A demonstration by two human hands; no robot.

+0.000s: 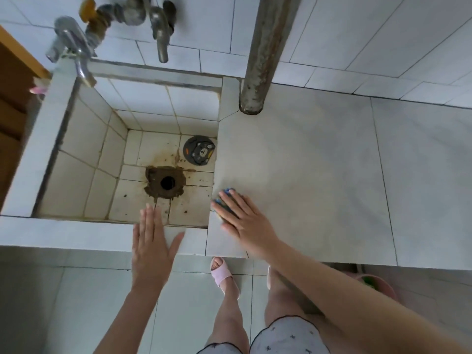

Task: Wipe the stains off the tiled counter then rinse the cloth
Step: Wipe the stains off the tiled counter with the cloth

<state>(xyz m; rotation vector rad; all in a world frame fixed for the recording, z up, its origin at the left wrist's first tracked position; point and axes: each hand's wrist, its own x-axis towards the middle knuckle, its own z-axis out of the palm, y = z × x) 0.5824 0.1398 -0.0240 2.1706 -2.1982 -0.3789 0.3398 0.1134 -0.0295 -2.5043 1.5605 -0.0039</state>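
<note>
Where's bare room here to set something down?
Widest: tiled counter right of the pipe, past the right hand pressing the cloth. Sink floor left of the drain hole is also bare. Crowded: sink's front rim at the left hand, and under the taps.

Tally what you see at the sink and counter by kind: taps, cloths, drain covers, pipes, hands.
Taps: 2
Cloth: 1
Drain cover: 1
Pipe: 1
Hands: 2 (left hand, right hand)
Total: 7
</note>
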